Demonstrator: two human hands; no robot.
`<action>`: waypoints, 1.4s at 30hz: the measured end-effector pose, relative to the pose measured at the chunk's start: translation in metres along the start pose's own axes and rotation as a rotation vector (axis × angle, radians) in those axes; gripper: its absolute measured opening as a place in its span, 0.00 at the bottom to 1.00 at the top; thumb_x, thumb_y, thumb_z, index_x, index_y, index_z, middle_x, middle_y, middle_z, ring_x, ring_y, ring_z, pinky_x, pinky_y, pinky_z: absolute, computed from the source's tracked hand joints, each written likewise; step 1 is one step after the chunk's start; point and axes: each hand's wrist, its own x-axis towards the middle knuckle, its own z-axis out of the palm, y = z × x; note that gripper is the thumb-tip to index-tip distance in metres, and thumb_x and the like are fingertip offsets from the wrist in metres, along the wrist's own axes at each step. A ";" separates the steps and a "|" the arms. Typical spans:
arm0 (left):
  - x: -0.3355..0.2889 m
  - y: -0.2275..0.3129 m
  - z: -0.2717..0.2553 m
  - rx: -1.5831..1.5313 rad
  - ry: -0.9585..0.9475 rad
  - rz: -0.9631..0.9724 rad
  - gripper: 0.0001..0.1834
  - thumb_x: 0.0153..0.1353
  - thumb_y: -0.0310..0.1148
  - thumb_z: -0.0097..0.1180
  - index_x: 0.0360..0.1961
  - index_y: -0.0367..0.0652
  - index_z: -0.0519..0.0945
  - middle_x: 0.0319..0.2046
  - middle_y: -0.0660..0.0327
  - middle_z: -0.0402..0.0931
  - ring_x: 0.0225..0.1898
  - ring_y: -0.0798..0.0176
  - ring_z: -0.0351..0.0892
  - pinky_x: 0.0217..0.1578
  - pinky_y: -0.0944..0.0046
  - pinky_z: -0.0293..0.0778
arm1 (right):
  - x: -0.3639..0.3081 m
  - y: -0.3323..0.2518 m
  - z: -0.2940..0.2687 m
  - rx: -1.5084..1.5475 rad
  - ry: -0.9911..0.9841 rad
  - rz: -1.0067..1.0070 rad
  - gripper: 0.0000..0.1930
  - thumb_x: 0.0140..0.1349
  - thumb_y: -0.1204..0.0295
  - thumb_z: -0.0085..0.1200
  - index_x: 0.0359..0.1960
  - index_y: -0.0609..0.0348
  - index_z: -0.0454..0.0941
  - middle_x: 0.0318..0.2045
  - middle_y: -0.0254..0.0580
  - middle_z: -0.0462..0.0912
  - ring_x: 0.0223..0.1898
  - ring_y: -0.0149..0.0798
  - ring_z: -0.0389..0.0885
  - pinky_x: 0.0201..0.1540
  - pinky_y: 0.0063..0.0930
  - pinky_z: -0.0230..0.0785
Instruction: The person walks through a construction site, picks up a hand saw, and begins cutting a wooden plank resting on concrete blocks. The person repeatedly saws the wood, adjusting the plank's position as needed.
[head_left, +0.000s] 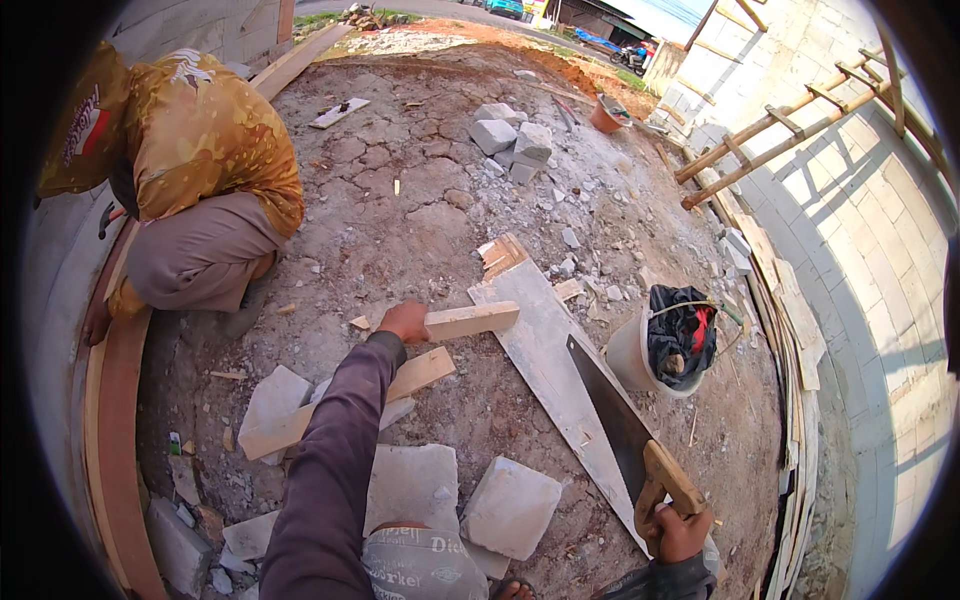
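Co-worker (215,140) crouches at left; pale board (540,345) lies mid-scene, near to far; handsaw (618,420) along its right side, person's right hand (682,532) wrapped round the near-end handle (672,476); short wood block (475,319) reaches over board's left edge, left hand (405,322) gripping its left end

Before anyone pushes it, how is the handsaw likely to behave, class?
The handsaw would probably bend if pushed sideways, its blade looking broad and thin. The chunky wooden handle, gripped by the right hand, may make that end heavier.
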 end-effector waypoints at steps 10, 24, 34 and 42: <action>-0.177 -0.026 -0.101 -0.021 0.285 -0.143 0.27 0.51 0.34 0.72 0.52 0.45 0.75 0.39 0.44 0.82 0.46 0.40 0.84 0.46 0.45 0.79 | -0.023 0.049 0.061 -0.514 -0.293 -0.429 0.34 0.54 0.81 0.57 0.67 0.64 0.70 0.39 0.65 0.85 0.43 0.63 0.88 0.46 0.42 0.79; -0.236 -0.007 -0.026 0.093 0.249 -0.171 0.44 0.40 0.41 0.83 0.58 0.41 0.74 0.53 0.54 0.71 0.59 0.47 0.68 0.55 0.45 0.63 | -0.017 0.031 0.065 -0.482 -0.300 -0.339 0.36 0.54 0.79 0.59 0.69 0.60 0.69 0.42 0.64 0.85 0.43 0.65 0.87 0.45 0.43 0.80; -0.242 -0.006 -0.023 0.131 0.238 -0.305 0.37 0.42 0.42 0.83 0.50 0.43 0.73 0.49 0.52 0.79 0.55 0.46 0.74 0.55 0.45 0.62 | -0.017 0.033 0.065 -0.454 -0.294 -0.382 0.35 0.53 0.80 0.59 0.68 0.59 0.69 0.39 0.64 0.85 0.42 0.66 0.86 0.43 0.47 0.79; -0.235 -0.020 -0.019 0.073 0.218 -0.185 0.32 0.43 0.35 0.80 0.46 0.40 0.73 0.47 0.48 0.79 0.54 0.39 0.77 0.49 0.41 0.71 | -0.016 0.031 0.064 -0.458 -0.301 -0.382 0.35 0.55 0.79 0.61 0.68 0.58 0.68 0.40 0.65 0.84 0.44 0.67 0.84 0.44 0.49 0.79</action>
